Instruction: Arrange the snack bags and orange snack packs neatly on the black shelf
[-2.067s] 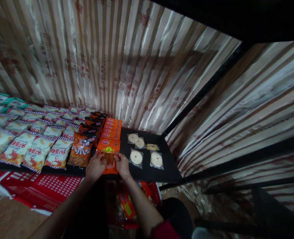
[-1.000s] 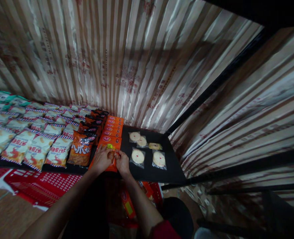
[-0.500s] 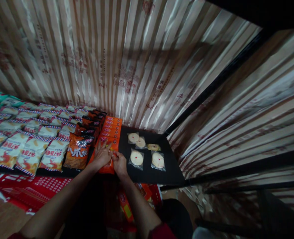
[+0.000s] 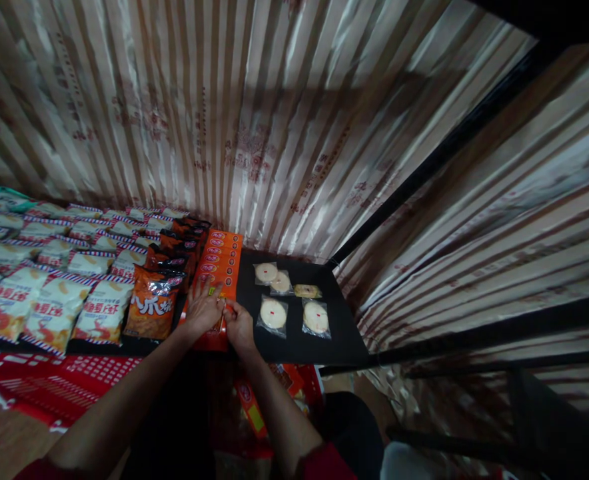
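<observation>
A row of overlapping orange snack packets (image 4: 220, 257) lies on the black shelf (image 4: 342, 333). My left hand (image 4: 204, 311) rests flat on the nearest packet, fingers spread toward the back. Close beside it, my right hand (image 4: 238, 327) has its thumb and fingers pinched at the right edge of that same packet. The hands partly hide the packet's front. Just left of them stands an orange-and-black snack bag (image 4: 153, 303), with more such bags behind it. On the right lie several round white crackers in clear wrappers (image 4: 273, 315) and a small yellowish packet (image 4: 307, 291).
White shrimp-snack bags (image 4: 59, 310) fill the shelf's left side in rows. A pleated striped curtain (image 4: 254, 147) hangs behind, with a black slanting post (image 4: 389, 193) at the right. Below are a red basket (image 4: 69, 383) and more orange packets (image 4: 254, 407).
The view has shifted slightly. Both hands stay at the front orange packet, and the left hand's fingers look a little more spread.
</observation>
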A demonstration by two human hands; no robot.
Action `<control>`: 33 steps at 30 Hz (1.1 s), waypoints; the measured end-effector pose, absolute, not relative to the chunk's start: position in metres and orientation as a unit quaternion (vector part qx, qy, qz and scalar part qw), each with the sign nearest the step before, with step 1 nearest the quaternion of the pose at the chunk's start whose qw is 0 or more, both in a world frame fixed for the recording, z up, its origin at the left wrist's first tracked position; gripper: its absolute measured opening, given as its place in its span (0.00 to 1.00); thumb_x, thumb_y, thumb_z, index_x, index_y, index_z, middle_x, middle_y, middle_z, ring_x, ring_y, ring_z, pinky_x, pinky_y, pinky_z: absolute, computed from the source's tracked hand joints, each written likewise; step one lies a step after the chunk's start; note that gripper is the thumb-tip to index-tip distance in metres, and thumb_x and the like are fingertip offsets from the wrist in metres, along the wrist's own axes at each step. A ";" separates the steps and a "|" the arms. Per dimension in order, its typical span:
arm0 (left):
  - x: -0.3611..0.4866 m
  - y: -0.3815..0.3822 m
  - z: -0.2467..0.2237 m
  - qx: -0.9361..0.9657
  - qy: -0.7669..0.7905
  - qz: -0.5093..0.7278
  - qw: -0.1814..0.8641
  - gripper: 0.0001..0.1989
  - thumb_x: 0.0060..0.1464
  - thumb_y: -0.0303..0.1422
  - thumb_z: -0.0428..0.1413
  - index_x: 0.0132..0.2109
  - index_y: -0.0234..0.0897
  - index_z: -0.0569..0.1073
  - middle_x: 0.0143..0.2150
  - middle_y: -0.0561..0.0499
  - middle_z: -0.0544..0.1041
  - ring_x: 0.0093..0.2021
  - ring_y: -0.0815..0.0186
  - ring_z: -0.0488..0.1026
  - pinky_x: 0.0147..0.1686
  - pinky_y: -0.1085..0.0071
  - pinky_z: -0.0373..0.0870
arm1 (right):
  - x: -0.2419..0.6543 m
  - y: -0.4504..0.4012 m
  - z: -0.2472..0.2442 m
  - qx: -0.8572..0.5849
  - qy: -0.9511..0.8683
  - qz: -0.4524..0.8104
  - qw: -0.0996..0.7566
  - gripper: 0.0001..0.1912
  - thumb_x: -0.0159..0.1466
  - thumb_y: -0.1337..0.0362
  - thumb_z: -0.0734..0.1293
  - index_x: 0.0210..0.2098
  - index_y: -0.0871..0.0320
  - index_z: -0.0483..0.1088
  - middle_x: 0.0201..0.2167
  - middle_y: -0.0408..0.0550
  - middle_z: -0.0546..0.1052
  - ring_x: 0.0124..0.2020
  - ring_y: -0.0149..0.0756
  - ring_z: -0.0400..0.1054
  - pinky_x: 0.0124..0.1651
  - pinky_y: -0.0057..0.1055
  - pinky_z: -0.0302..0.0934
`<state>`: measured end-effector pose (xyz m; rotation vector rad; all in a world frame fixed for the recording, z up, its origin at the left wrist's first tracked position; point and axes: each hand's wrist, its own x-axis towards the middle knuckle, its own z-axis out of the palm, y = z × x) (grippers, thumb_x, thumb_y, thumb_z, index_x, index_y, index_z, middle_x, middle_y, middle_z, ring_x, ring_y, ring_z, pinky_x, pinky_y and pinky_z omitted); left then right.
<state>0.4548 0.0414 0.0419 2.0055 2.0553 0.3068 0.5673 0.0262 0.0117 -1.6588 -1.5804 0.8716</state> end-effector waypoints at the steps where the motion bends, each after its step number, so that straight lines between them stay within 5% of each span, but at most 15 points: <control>1: 0.455 0.041 0.043 0.689 0.706 0.103 0.123 0.25 0.57 0.36 0.44 0.61 0.41 0.62 0.66 0.47 0.57 0.67 0.52 0.44 0.62 0.52 0.43 | 0.567 0.026 0.011 -0.637 -0.608 0.331 0.340 0.15 0.59 0.66 0.62 0.44 0.58 0.74 0.36 0.48 0.79 0.29 0.31 0.71 0.40 0.26 0.65; 15: 0.458 0.040 0.033 0.691 0.704 0.137 0.090 0.25 0.55 0.35 0.46 0.60 0.40 0.63 0.66 0.47 0.56 0.67 0.51 0.42 0.62 0.51 0.41 | 0.566 0.022 0.009 -0.627 -0.587 0.359 0.365 0.15 0.59 0.66 0.59 0.42 0.56 0.72 0.29 0.41 0.77 0.25 0.29 0.67 0.34 0.23 0.65; 33: 0.458 0.036 0.026 0.702 0.697 0.143 0.027 0.25 0.56 0.35 0.46 0.60 0.39 0.63 0.65 0.45 0.57 0.66 0.50 0.45 0.61 0.52 0.45 | 0.562 0.007 0.001 -0.612 -0.625 0.226 0.430 0.15 0.60 0.71 0.57 0.41 0.61 0.73 0.40 0.53 0.72 0.41 0.34 0.68 0.47 0.28 0.63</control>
